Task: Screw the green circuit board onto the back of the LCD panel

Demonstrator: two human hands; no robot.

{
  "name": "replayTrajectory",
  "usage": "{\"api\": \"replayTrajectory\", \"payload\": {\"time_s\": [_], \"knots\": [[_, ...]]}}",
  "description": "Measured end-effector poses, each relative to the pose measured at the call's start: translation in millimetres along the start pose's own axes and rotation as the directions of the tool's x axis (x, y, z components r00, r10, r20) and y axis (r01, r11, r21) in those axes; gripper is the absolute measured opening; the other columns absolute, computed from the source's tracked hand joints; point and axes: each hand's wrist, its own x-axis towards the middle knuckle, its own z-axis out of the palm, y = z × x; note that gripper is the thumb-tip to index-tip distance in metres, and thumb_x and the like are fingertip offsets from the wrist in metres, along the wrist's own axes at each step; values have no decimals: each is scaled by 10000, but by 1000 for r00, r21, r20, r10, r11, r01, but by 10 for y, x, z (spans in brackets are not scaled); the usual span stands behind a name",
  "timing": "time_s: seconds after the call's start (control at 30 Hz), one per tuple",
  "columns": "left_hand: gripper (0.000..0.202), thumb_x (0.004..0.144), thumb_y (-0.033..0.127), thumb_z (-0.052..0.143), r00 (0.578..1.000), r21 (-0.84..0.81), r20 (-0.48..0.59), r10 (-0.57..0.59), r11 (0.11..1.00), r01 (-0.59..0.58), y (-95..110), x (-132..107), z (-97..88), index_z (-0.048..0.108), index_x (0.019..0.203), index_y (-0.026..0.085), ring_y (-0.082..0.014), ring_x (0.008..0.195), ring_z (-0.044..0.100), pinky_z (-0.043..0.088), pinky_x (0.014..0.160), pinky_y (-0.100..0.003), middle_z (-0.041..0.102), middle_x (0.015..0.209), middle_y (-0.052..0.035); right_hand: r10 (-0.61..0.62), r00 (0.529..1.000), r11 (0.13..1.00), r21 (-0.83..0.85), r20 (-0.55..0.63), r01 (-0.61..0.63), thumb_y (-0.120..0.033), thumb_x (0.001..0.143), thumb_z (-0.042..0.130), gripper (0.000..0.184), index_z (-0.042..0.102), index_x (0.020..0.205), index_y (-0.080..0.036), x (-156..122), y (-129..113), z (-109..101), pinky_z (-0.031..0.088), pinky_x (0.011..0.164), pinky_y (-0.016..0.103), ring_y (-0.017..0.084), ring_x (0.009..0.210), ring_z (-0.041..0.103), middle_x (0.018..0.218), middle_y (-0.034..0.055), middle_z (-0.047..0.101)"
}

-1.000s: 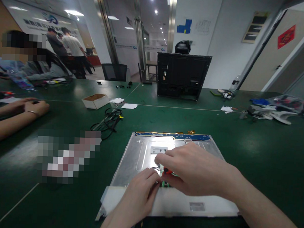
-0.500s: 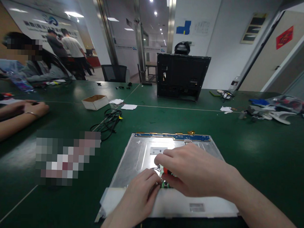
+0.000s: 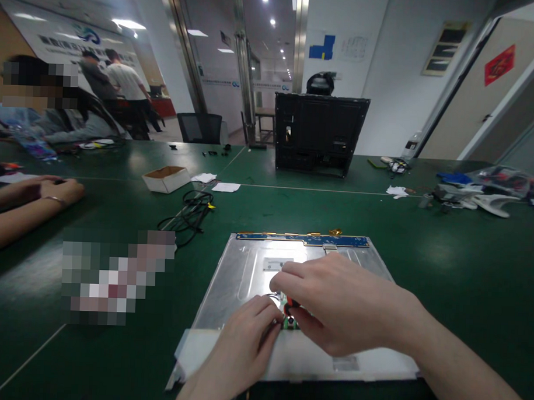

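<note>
A silvery display panel [image 3: 229, 274] lies back side up on the green table in front of me. A small green circuit board [image 3: 292, 324] sits near its lower middle, mostly covered by my hands. In my right hand [image 3: 333, 301], curled fingers grip a red-and-black screwdriver [image 3: 291, 304], largely hidden, held over the board. My left hand [image 3: 251, 333] rests on the panel with its fingertips pinched together at the board's left edge, beside thin wires [image 3: 272, 295]. What lies between those fingers is hidden. A blue circuit strip [image 3: 274, 238] runs along the panel's far edge.
A black monitor housing [image 3: 319, 135] stands upright at the back. On the left are black cables [image 3: 194, 215], a small open box [image 3: 166, 179] and another person's hands [image 3: 59, 188]. Plastic bags and loose parts [image 3: 477, 193] lie at the far right.
My right hand has turned slightly around the screwdriver, its lower edge sitting a little lower, with more of the board showing. My left hand stays where it was.
</note>
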Motion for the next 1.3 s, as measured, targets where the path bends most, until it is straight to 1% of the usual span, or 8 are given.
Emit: {"api": "replayTrajectory", "payload": {"time_s": [0.13, 0.3, 0.4, 0.6, 0.83, 1.03, 1.17, 1.3], "knots": [[195, 864, 112, 436, 1000, 12, -12, 10, 1000, -10, 5, -1, 2, 595, 930, 204, -220, 917, 573, 489, 788, -324, 615, 960, -67, 12, 1000, 1000, 0, -6, -12, -208, 854, 489, 83, 519, 925, -181, 7, -1, 2, 258, 488, 285, 134, 645, 496, 833, 14, 613], [188, 837, 118, 475, 1000, 37, -21, -1, 999, 2, 10, -7, -2, 609, 934, 209, -235, 922, 581, 501, 789, -337, 619, 951, -72, 34, 999, 999, -11, -10, -34, -241, 886, 490, 87, 525, 944, -187, 14, 2, 7, 249, 488, 291, 134, 623, 504, 799, 8, 620], [175, 836, 128, 485, 1000, 35, -9, -8, 999, 8, 10, -8, -1, 604, 934, 209, -239, 930, 578, 499, 794, -339, 616, 951, -73, 22, 1000, 1000, -9, -2, -23, -240, 876, 492, 96, 520, 951, -186, 15, 4, 0, 251, 488, 289, 135, 634, 502, 826, 13, 616], [168, 850, 127, 469, 1000, 30, -6, -5, 1000, 5, -3, -8, 8, 597, 923, 209, -226, 918, 576, 490, 786, -323, 615, 943, -63, -15, 1000, 1000, -17, 0, 15, -227, 808, 514, 145, 501, 946, -185, 11, 3, -8, 230, 482, 281, 135, 641, 474, 880, 23, 592], [172, 859, 139, 464, 1000, 24, -8, -1, 1000, 1, -11, -6, 8, 608, 928, 206, -229, 902, 570, 493, 808, -342, 615, 932, -73, 9, 1000, 1000, -14, 14, -9, -206, 852, 482, 107, 513, 952, -184, 18, 0, -1, 242, 498, 281, 139, 653, 509, 855, 26, 614], [179, 874, 142, 452, 1000, 15, -13, 7, 1000, -7, -22, -14, 18, 605, 942, 207, -225, 898, 565, 488, 829, -349, 606, 940, -76, 36, 999, 999, 5, -13, -36, -229, 885, 475, 88, 521, 947, -186, 14, 10, 14, 228, 512, 285, 138, 640, 514, 807, 23, 626], [163, 873, 146, 446, 1000, 14, -11, -6, 1000, 6, -25, -21, 18, 590, 923, 203, -221, 892, 560, 485, 820, -342, 599, 932, -69, 18, 1000, 1000, 14, -11, -17, -261, 868, 496, 106, 514, 941, -185, 7, 6, 6, 229, 500, 286, 140, 633, 503, 803, 18, 618], [161, 860, 136, 449, 1000, 11, -3, -5, 1000, 5, -14, -13, 9, 585, 911, 205, -219, 901, 562, 482, 806, -331, 600, 938, -59, -16, 1000, 1000, 13, -10, 16, -249, 818, 523, 148, 505, 948, -180, 5, -4, -8, 243, 489, 278, 139, 646, 488, 869, 30, 606]]}}
